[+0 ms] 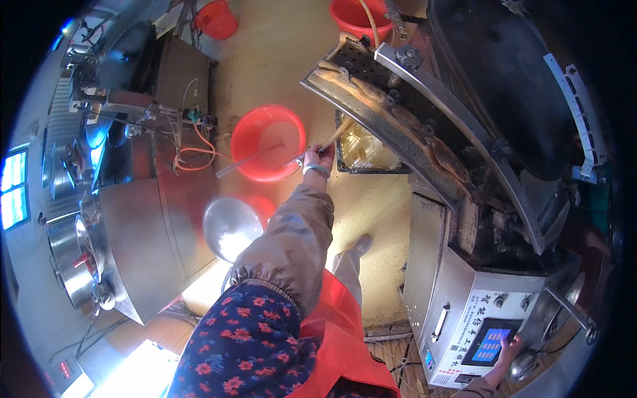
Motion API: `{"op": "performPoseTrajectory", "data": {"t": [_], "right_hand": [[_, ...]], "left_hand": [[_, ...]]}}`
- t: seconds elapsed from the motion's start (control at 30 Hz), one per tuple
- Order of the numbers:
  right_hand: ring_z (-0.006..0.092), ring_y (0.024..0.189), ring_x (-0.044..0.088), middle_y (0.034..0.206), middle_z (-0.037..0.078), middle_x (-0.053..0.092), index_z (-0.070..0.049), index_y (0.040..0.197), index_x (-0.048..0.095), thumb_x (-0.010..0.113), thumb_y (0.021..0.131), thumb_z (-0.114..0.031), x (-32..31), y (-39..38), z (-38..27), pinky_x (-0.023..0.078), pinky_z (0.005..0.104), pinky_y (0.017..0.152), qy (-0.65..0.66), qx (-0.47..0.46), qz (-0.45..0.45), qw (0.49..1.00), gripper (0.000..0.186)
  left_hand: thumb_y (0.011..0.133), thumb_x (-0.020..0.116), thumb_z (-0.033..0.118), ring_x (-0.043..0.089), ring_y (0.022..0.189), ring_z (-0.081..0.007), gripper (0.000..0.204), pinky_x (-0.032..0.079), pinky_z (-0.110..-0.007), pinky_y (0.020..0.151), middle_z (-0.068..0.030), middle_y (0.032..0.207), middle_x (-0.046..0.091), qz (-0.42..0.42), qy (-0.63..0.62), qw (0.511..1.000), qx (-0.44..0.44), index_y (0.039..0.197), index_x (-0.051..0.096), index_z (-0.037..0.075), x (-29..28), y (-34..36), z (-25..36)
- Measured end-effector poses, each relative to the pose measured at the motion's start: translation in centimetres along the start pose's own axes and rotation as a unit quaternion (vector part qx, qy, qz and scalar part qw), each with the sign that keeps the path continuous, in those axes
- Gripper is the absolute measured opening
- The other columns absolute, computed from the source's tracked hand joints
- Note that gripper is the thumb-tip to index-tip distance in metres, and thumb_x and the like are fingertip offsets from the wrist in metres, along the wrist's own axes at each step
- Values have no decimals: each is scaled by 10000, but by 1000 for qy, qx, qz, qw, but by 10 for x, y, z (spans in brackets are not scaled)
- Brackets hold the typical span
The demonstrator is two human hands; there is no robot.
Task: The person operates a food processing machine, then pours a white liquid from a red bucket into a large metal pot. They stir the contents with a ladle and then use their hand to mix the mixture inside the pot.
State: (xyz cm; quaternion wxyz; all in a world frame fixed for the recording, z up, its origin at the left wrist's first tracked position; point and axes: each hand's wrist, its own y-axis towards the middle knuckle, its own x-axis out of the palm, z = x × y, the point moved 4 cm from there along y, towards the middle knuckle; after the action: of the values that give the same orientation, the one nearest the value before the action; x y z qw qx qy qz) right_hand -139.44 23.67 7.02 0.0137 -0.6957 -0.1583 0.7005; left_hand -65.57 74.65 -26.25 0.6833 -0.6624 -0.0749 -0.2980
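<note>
Head view is looking straight down: a person in a floral sleeve cover and red apron (335,331) is standing beside a steel machine (458,292). Left hand (317,159) is reaching forward, arm stretched out in a beige sleeve, fingers closed on a thin pale stick-like tool (335,134) that is angling up toward the low end of the machine's curved metal chute (391,126). Brownish pieces (441,156) are lying along that chute; cannot tell what they are. Right hand (509,348) is down at the lower right, fingertips touching the machine's blue touch screen (491,345); whether the fingers are spread or curled is too small to tell. Hands are well apart.

Just beside the left hand, on the floor, a red basin (262,132) is sitting with a long metal rod (249,161) lying across it. A dark crate (365,156) holding pale material is sitting right under the chute end. A shiny steel bowl (231,227) is near the arm, closer to the body. Two red buckets (217,18) are standing farther off at the top. Steel counters with pots (73,255) are running along the left.
</note>
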Motion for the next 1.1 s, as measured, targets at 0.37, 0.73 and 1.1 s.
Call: {"op": "performPoseTrajectory", "data": {"t": [0.37,0.73,1.1], "right_hand": [[225,1041,418,1135,111,458,-27,1144,465,697,692,-163,-8,-15,-15,336,365,944,100,9,-37,994,525],[220,1152,397,1238,109,433,-53,1228,420,747,717,-250,-5,-31,-32,303,366,995,205,38,-35,977,637],[277,1087,450,1144,156,436,-96,1171,459,758,674,-182,-12,-44,-67,365,396,949,98,72,20,992,587]], "left_hand": [[851,451,20,595,767,-331,127,563,-443,712,-188,844,566,-52,16,998,-16,922,480,-81,11,-6,0],[796,519,-10,580,777,-329,61,516,-442,775,-186,801,595,-151,69,979,-116,813,559,-51,-15,58,13],[827,423,-6,578,906,-380,229,483,-482,872,-240,912,617,-270,523,792,163,935,584,-129,-20,145,68]]}}
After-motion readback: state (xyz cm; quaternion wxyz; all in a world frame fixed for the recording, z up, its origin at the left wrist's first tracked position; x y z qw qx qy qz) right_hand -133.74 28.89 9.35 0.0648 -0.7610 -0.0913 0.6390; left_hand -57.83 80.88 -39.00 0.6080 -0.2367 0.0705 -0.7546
